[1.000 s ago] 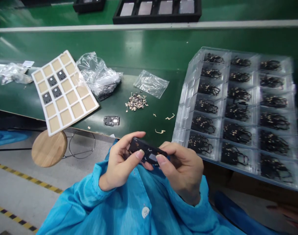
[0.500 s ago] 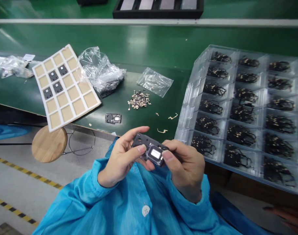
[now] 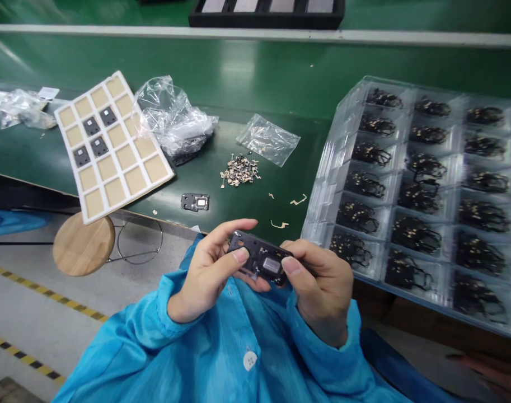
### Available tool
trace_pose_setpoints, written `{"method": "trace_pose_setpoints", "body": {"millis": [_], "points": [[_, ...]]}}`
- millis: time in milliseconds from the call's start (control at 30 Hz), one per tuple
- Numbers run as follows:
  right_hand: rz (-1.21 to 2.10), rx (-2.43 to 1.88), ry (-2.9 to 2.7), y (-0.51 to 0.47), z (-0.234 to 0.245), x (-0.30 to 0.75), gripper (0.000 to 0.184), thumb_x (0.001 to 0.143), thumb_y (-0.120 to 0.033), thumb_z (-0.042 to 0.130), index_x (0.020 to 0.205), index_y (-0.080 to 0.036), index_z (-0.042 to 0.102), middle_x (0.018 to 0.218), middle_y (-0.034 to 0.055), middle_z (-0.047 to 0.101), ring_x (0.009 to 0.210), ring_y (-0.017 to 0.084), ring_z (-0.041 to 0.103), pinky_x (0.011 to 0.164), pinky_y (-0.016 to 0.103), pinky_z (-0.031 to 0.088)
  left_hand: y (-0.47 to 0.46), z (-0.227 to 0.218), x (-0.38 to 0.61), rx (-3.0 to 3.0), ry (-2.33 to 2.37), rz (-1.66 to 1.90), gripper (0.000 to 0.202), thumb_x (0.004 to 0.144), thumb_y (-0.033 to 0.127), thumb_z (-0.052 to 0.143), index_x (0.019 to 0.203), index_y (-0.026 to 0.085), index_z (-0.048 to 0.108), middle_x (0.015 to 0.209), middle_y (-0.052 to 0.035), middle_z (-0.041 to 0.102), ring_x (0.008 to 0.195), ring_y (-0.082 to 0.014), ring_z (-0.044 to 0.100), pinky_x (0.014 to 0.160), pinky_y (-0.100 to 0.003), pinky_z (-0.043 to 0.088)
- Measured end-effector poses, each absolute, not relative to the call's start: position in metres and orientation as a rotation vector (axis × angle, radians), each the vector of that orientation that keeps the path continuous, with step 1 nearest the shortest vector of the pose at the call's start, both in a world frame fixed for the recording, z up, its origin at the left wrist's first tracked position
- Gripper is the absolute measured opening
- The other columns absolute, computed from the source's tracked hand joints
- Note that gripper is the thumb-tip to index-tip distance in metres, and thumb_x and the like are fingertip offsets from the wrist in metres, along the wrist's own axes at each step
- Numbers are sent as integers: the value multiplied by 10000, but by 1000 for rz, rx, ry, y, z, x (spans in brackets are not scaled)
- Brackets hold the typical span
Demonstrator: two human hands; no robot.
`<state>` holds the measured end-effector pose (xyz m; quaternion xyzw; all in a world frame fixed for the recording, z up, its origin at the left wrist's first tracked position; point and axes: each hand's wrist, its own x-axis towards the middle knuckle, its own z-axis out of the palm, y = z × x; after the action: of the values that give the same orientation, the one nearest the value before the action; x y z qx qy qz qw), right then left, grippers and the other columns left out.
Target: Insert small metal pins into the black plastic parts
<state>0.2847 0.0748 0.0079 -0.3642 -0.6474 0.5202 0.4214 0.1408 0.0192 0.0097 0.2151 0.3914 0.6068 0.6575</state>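
Between both hands, close to my chest, is a black phone speaker module [image 3: 255, 258] with a metallic rectangle near its right end. My left hand [image 3: 213, 266] grips its left end, thumb on top and fingers underneath. At the right end my right hand [image 3: 320, 285] pinches it with the thumb pressed on the face; the other fingertips are hidden behind. A similar module [image 3: 195, 202] lies on the green table near the front edge. Beyond it sits a pile of small metal and black pieces [image 3: 240, 170]. A few thin strips [image 3: 279, 225] lie in front of my right hand.
A white grid tray [image 3: 125, 155] with several black modules sits at left, overhanging the table edge. Beside it are a bulky plastic bag [image 3: 177, 126] and a flat clear bag [image 3: 268, 140]. A clear compartment tray [image 3: 322, 184] of black flex parts fills the right. A wooden stool [image 3: 84, 244] stands below.
The module in my hands has tilted a little, so its bright rectangle now looks greyer. Both hands keep their hold. The view has shifted slightly.
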Motion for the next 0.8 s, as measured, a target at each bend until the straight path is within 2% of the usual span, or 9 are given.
{"method": "trace_pose_setpoints", "body": {"millis": [167, 300, 467, 667, 800], "points": [[1329, -937, -1597, 75, 9, 284, 230, 845, -225, 558, 619, -187, 561, 527, -47, 529, 439, 88, 442, 433, 214, 323, 19, 10, 141, 504, 865, 1375, 330, 868, 298, 665, 1183, 235, 588, 808, -3, 728, 572, -126, 699, 552, -189, 589], [1399, -945, -1555, 75, 7, 284, 249, 853, -220, 559, 606, -184, 557, 484, -43, 528, 413, 97, 469, 417, 211, 343, 18, 9, 138, 541, 901, 1370, 340, 864, 316, 670, 1184, 223, 598, 764, -12, 726, 575, -147, 704, 561, -215, 603], [1424, -937, -1564, 77, 4, 284, 205, 879, -241, 557, 700, -185, 640, 461, -46, 543, 371, 99, 482, 375, 202, 353, 19, 9, 136, 646, 967, 1434, 327, 864, 261, 673, 1187, 252, 618, 746, 9, 727, 573, -130, 701, 563, -194, 597], [1321, -943, -1684, 78, 8, 280, 108, 850, -238, 586, 842, -185, 680, 646, -1, 691, 471, 129, 599, 423, 221, 460, 21, 7, 138, 792, 1215, 1585, 299, 818, 237, 719, 1112, 223, 667, 696, 19, 707, 524, -106, 662, 517, -173, 571], [1358, -935, -1702, 78, 9, 278, 61, 834, -214, 611, 785, -187, 636, 662, 0, 710, 518, 135, 642, 466, 211, 497, 21, 6, 140, 837, 1294, 1653, 265, 818, 213, 713, 1080, 216, 670, 745, 14, 723, 586, -113, 683, 555, -176, 584]]}}
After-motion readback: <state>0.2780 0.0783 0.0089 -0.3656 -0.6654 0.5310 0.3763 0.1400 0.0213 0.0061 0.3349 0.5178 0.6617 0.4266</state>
